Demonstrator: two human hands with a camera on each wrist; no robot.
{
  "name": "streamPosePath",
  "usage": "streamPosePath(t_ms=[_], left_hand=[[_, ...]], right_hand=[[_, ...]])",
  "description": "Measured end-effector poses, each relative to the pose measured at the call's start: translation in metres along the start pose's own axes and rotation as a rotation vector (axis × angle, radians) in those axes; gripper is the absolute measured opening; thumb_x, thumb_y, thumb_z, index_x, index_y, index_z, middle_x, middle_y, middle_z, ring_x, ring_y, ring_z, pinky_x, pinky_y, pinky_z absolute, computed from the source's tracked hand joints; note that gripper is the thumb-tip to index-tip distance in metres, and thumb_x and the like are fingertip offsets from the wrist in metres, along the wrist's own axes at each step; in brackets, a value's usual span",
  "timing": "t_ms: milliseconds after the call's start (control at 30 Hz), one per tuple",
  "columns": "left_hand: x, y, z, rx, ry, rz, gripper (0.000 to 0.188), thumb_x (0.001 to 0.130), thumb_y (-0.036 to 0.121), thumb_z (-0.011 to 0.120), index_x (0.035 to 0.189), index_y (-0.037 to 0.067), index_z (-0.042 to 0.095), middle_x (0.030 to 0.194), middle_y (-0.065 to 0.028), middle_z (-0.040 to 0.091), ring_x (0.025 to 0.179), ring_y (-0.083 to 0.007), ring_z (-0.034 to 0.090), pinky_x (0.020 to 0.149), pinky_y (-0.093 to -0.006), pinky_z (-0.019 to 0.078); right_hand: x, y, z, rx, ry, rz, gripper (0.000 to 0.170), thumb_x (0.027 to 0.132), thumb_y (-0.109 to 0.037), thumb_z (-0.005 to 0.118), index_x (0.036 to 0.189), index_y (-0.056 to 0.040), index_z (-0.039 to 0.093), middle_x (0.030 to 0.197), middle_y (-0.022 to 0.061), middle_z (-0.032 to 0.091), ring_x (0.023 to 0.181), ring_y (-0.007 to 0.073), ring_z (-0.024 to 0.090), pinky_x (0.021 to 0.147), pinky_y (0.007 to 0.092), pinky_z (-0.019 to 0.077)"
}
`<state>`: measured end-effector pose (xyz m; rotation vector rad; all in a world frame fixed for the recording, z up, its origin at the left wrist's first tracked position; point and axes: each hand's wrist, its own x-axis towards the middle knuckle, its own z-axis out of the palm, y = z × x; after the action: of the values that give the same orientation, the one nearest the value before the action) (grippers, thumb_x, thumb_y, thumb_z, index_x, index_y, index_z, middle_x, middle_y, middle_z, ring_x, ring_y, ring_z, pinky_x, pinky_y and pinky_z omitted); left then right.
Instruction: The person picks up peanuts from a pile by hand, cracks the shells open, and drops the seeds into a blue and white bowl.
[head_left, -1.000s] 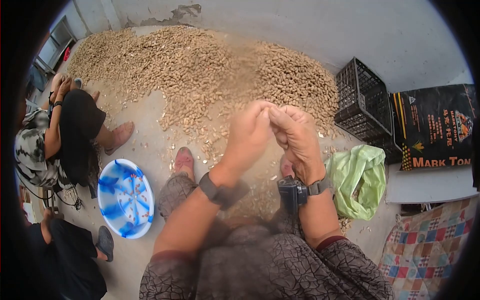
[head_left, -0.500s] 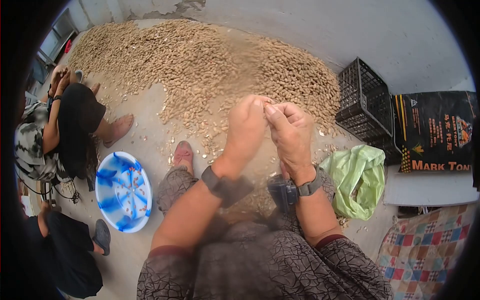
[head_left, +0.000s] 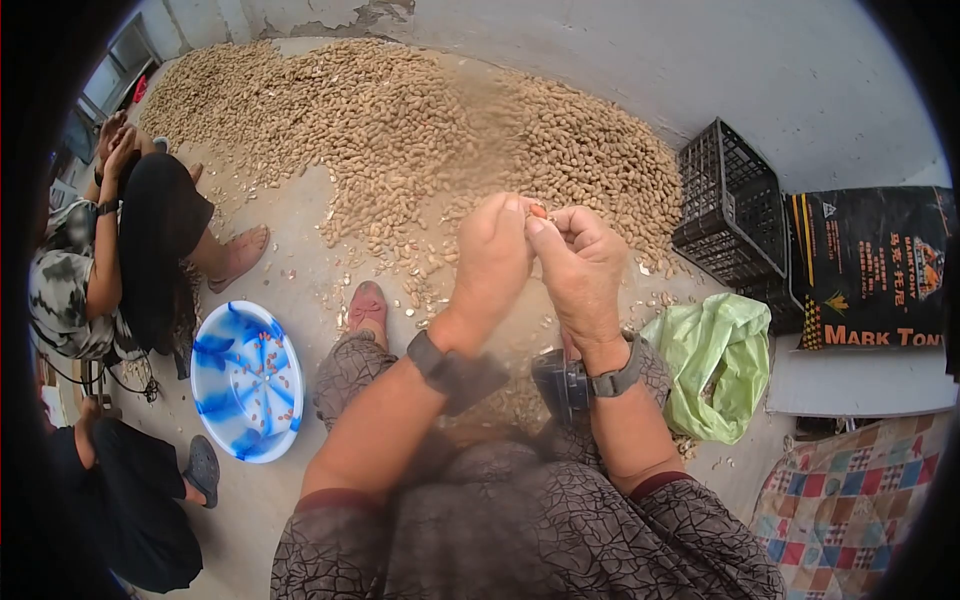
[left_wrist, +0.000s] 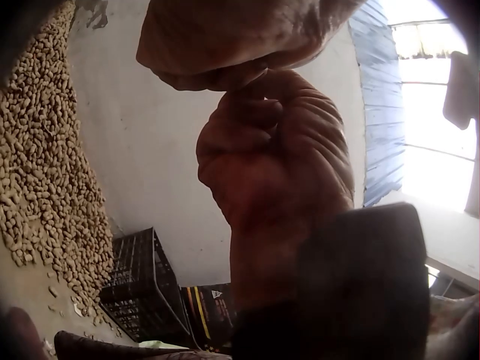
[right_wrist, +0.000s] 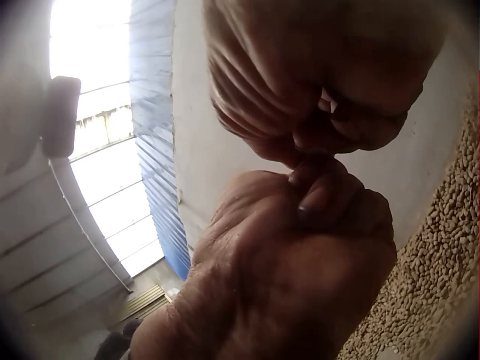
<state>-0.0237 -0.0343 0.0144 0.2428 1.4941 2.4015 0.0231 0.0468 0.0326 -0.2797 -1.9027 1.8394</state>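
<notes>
In the head view both hands meet in front of the peanut pile, fingertips together at a peanut (head_left: 538, 211) whose reddish kernel shows between them. My left hand (head_left: 490, 245), bent inward at the wrist, pinches it from the left; its fingers are mostly hidden behind the back of the hand. From the right, my right hand (head_left: 583, 262) grips it between thumb and curled fingers. In the left wrist view the right hand (left_wrist: 277, 157) has its fingertips against the left hand (left_wrist: 240, 41). The right wrist view shows both hands' fingertips touching, with the peanut mostly hidden.
Unshelled peanuts (head_left: 380, 130) are heaped along the wall. A blue-and-white basin (head_left: 210, 400) with some reddish kernels stands at left, beside two seated people. To the right are a green bag (head_left: 700, 350), a black crate (head_left: 730, 205) and a black printed sack (head_left: 870, 260).
The hands have parted slightly at the fingertips, and the reddish kernel has come into sight between them. The far-left person's hands have risen a little and spread.
</notes>
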Motion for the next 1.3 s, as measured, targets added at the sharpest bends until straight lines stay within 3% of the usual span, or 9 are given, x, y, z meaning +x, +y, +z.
streamPosePath(t_ms=[167,533,600,733,933,1000,1100,1200,1300], left_hand=[[0.003,-0.002,-0.003,-0.066,0.060,-0.075,0.026,0.094,0.015,0.038,0.081,0.001,0.054,0.066,-0.0003,0.047,0.057,-0.0059,0.042,0.049,-0.0230,0.0354],[0.001,0.003,-0.001,-0.071,-0.092,-0.042,0.029,0.099,0.023,0.037,0.104,0.002,0.055,0.071,0.0016,0.050,0.050,-0.0029,0.041,0.037,-0.0163,0.0309],[-0.001,0.010,0.002,-0.065,-0.122,-0.045,0.030,0.099,0.024,0.036,0.106,0.001,0.055,0.071,0.0014,0.050,0.050,-0.0027,0.041,0.037,-0.0161,0.0309],[0.000,0.011,-0.001,-0.140,-0.205,-0.142,0.030,0.098,0.027,0.041,0.104,0.001,0.056,0.074,0.0008,0.053,0.049,-0.0021,0.040,0.037,-0.0153,0.0308],[0.004,0.014,-0.004,0.147,-0.179,-0.210,0.024,0.093,0.027,0.054,0.090,0.003,0.058,0.068,0.0003,0.055,0.048,-0.0033,0.042,0.041,-0.0159,0.0318],[0.005,0.015,-0.007,0.136,-0.202,-0.211,0.023,0.092,0.025,0.055,0.088,0.003,0.058,0.067,0.0001,0.055,0.048,-0.0037,0.043,0.042,-0.0162,0.0322],[0.006,0.015,-0.013,0.077,-0.244,-0.204,0.019,0.091,0.022,0.056,0.087,0.003,0.058,0.066,-0.0004,0.055,0.050,-0.0041,0.043,0.044,-0.0165,0.0331],[0.008,0.019,-0.018,0.003,-0.321,-0.193,0.016,0.090,0.019,0.056,0.088,0.003,0.058,0.068,-0.0008,0.056,0.051,-0.0041,0.044,0.046,-0.0166,0.0339],[0.006,0.023,-0.018,-0.010,-0.386,-0.158,0.013,0.088,0.014,0.055,0.088,0.002,0.058,0.070,-0.0018,0.057,0.053,-0.0041,0.044,0.046,-0.0173,0.0342]], right_hand=[[0.000,0.006,0.000,-0.063,-0.001,-0.045,0.004,0.082,-0.001,0.062,0.080,-0.0004,0.059,0.071,-0.0032,0.058,0.061,-0.0002,0.048,0.051,0.0146,0.0368],[0.000,-0.015,-0.003,0.175,-0.003,0.130,0.007,0.085,-0.008,0.057,0.086,-0.0012,0.059,0.065,0.0014,0.060,0.049,0.0008,0.043,0.043,0.0149,0.0297],[0.003,-0.015,-0.008,0.183,-0.012,0.182,0.010,0.085,-0.004,0.055,0.089,0.0036,0.060,0.077,0.0085,0.063,0.058,0.0101,0.060,0.045,0.0191,0.0420],[0.004,-0.024,-0.015,0.241,-0.124,0.210,0.014,0.085,-0.006,0.054,0.092,0.0040,0.061,0.075,0.0061,0.062,0.058,0.0088,0.059,0.045,0.0182,0.0409],[0.004,-0.006,-0.018,0.081,0.025,0.030,0.011,0.083,-0.001,0.056,0.091,0.0036,0.061,0.072,0.0035,0.062,0.056,0.0078,0.055,0.049,0.0189,0.0408],[0.006,0.001,-0.020,-0.246,0.055,-0.202,0.010,0.081,0.001,0.057,0.090,0.0038,0.060,0.071,0.0040,0.061,0.055,0.0078,0.055,0.050,0.0198,0.0408],[0.005,0.000,-0.016,-0.191,-0.001,-0.242,0.009,0.084,-0.003,0.057,0.091,0.0035,0.059,0.069,0.0010,0.058,0.055,0.0004,0.044,0.046,0.0167,0.0329],[0.002,-0.016,-0.014,-0.069,-0.067,-0.073,0.012,0.084,-0.002,0.056,0.093,0.0039,0.060,0.072,0.0023,0.061,0.055,0.0015,0.047,0.047,0.0164,0.0353],[0.004,-0.017,-0.015,-0.035,-0.080,-0.081,0.015,0.084,-0.001,0.055,0.097,0.0042,0.061,0.074,0.0033,0.062,0.057,0.0028,0.052,0.048,0.0161,0.0379]])
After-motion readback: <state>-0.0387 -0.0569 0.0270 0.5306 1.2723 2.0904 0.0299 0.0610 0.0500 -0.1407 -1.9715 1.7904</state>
